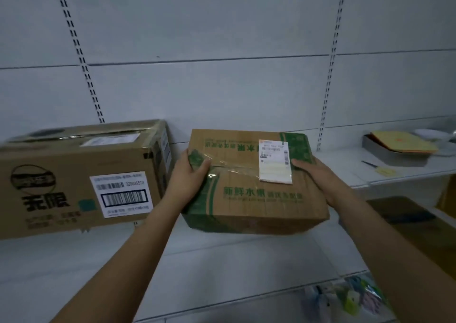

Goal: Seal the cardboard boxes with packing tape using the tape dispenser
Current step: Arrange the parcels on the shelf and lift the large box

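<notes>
A brown cardboard box with green print [251,194] sits tilted over the white shelf [222,256], a white shipping label on its top and clear tape along its middle seam. My left hand [190,174] grips its left edge, thumb over the top. My right hand [318,174] holds its right side, fingers lying on the top by the label. A larger brown box [74,174] with a barcode label stands to the left, tape along its top. No tape dispenser is in view.
The white slotted back wall [222,88] rises right behind the boxes. At the far right a grey tray with yellow envelopes [399,147] and a pen lie on the shelf. Colourful packets [350,298] hang below the shelf's front edge at lower right.
</notes>
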Tool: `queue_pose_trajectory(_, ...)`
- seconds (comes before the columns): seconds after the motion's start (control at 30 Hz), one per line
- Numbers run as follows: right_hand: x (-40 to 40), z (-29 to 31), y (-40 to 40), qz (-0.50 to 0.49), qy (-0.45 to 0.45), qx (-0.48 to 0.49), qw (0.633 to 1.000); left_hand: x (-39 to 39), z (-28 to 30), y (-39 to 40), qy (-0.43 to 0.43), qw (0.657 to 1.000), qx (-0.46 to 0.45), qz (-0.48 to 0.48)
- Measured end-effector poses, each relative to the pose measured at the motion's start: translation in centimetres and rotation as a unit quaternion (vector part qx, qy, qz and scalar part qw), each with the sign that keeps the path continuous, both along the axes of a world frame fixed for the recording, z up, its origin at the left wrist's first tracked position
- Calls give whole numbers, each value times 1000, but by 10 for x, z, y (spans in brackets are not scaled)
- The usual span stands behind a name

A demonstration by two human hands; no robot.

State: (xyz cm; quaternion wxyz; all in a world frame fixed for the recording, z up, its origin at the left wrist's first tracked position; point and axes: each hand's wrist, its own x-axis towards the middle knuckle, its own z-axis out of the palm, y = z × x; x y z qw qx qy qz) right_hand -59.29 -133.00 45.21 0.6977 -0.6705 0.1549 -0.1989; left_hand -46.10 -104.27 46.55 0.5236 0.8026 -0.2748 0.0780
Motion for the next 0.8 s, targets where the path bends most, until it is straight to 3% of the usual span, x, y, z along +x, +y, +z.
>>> queue_pose_trajectory(0.07, 16, 4, -12, 36, 10, 10, 999, 5, -5, 4, -57, 998, 22, 2)
queue_pose_trajectory(0.17, 45, 15, -31, 51, 36, 12, 998, -1, -13, 17, -73, 992, 101, 15)
queue_pose_trajectory(0.2, 56, 18, -37, 46, 45, 7, 998, -5, -16, 21, -121, 984, 134, -4)
queue_pose_trajectory(0.27, 79, 23, -50, 28, 60, -4, 998, -6, -16, 25, -262, 938, 223, -46)
queue_pose_trajectory(0.33, 92, 26, -56, 38, 60, -6, 997, 13, -11, 26, -332, 900, 277, -51)
queue_pose_trajectory(0.47, 97, 26, -51, -30, 55, 7, 998, 52, -6, 14, -345, 865, 348, 108)
queue_pose_trajectory(0.53, 96, 22, -48, -93, 66, -29, 993, 60, -5, 5, -303, 880, 318, 180)
queue_pose_trajectory(0.57, 97, 16, -48, -127, 83, -61, 987, 56, -3, 1, -256, 912, 265, 179)
queue_pose_trajectory(0.63, 95, 8, -37, -169, 86, -108, 976, 37, 2, -8, -150, 971, 138, 126)
queue_pose_trajectory(0.67, 93, 5, -30, -168, 72, -115, 976, 27, 1, -10, -117, 982, 117, 91)
queue_pose_trajectory(0.77, 95, -1, -7, -153, 81, -213, 962, 3, -4, -7, 11, 985, 163, -51)
queue_pose_trajectory(0.8, 96, 1, 3, -141, 93, -270, 948, 3, -4, -1, 13, 979, 189, -68)
